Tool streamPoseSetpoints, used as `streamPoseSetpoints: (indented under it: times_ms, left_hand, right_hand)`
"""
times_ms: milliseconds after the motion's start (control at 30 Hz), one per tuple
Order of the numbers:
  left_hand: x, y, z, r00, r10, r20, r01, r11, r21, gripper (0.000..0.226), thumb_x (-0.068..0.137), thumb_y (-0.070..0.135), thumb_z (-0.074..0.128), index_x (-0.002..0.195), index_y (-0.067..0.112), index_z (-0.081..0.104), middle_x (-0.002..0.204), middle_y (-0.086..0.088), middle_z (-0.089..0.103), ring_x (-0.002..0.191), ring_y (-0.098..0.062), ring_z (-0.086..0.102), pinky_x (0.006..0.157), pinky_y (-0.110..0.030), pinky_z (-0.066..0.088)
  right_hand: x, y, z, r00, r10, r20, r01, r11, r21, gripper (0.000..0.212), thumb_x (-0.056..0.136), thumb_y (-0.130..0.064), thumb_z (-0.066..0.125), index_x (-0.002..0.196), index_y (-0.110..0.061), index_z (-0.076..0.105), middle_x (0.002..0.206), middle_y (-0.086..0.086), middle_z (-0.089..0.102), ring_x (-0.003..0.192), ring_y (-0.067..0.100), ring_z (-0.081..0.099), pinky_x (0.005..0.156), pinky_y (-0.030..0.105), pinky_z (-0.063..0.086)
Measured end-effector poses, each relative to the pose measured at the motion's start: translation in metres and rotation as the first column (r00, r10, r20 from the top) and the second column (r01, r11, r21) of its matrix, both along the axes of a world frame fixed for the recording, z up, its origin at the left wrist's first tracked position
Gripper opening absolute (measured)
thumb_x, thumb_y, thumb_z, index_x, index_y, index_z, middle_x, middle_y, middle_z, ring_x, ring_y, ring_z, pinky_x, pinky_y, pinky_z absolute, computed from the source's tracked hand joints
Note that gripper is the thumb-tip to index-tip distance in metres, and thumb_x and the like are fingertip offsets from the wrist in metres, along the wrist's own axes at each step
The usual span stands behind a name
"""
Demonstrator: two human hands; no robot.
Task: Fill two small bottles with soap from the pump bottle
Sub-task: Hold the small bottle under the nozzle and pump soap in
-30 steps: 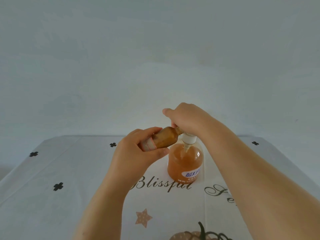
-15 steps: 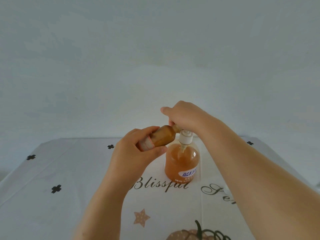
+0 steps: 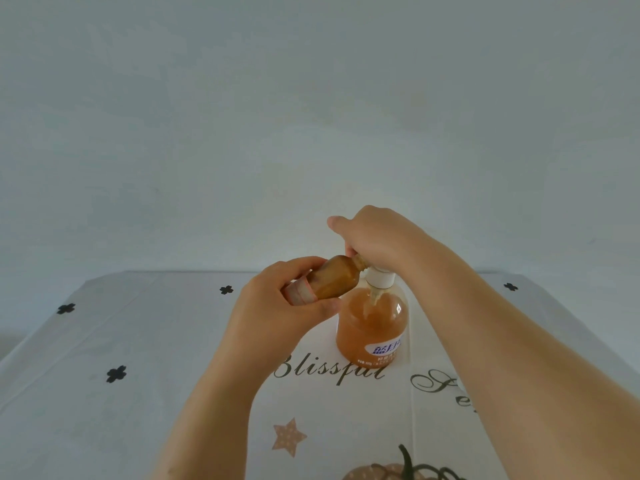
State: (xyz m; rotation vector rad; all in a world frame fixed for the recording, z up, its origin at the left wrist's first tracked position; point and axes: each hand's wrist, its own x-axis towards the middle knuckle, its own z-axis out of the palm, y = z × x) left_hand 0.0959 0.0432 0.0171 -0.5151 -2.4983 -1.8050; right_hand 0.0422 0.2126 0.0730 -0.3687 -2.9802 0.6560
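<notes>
Left hand (image 3: pixel 277 317) grips small brown bottle with pale label band (image 3: pixel 334 280), held in the air and tilted near-horizontal, its neck tucked under the right hand. Right hand (image 3: pixel 377 237) curled over the pump head of the clear round pump bottle of orange soap (image 3: pixel 370 327), which stands upright on the white printed-cloth counter (image 3: pixel 138 375).

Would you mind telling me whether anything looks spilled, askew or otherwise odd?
No spill shows on the tablecloth. The small bottle is tilted nearly sideways in the left hand, neck meeting the pump bottle under the right hand.
</notes>
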Motion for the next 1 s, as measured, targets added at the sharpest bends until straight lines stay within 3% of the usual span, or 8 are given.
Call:
streamPoseSetpoints:
  times_ms: [367,600,867,1000]
  left_hand:
    - [-0.001,0.0,-0.001,1.0,0.012,-0.015,-0.013,1.0,-0.013,0.037,0.071,0.029,0.081,0.1,0.047,0.067,0.091,0.021,0.068,0.084,0.005,0.062,0.07,-0.016,0.044]
    - [0.002,0.003,0.003,0.997,0.025,-0.066,-0.024,1.0,0.015,0.038,0.074,0.031,0.08,0.105,0.048,0.065,0.092,0.02,0.066,0.086,0.006,0.059,0.071,-0.015,0.041]
    - [0.001,0.001,0.003,0.999,0.004,-0.04,-0.004,1.0,0.014,0.035,0.072,0.031,0.081,0.096,0.05,0.066,0.092,0.02,0.067,0.085,0.004,0.061,0.072,-0.016,0.045]
    - [0.001,0.001,0.002,1.0,-0.007,0.004,0.007,1.0,0.005,0.033,0.07,0.033,0.081,0.096,0.047,0.067,0.089,0.021,0.068,0.083,0.0,0.063,0.071,-0.018,0.048]
  right_hand:
    - [0.001,0.0,-0.003,1.0,-0.022,-0.014,0.021,0.999,-0.036,0.05,0.1,-0.049,0.038,0.093,-0.012,0.07,0.086,0.004,0.067,0.072,0.019,0.059,0.066,0.032,0.043]
    - [0.005,0.0,0.013,0.996,-0.054,-0.066,0.052,0.998,-0.033,0.05,0.1,-0.045,0.038,0.091,-0.011,0.072,0.072,0.001,0.065,0.069,0.02,0.063,0.07,0.033,0.049]
    - [0.002,-0.005,0.01,1.0,-0.029,0.009,0.029,1.0,-0.004,0.053,0.1,-0.052,0.036,0.09,-0.013,0.07,0.081,0.003,0.068,0.076,0.02,0.063,0.07,0.034,0.046]
    - [0.004,-0.003,0.004,0.999,-0.04,-0.01,0.039,0.999,-0.021,0.041,0.098,-0.037,0.039,0.091,-0.01,0.07,0.082,0.005,0.066,0.068,0.02,0.056,0.065,0.032,0.043]
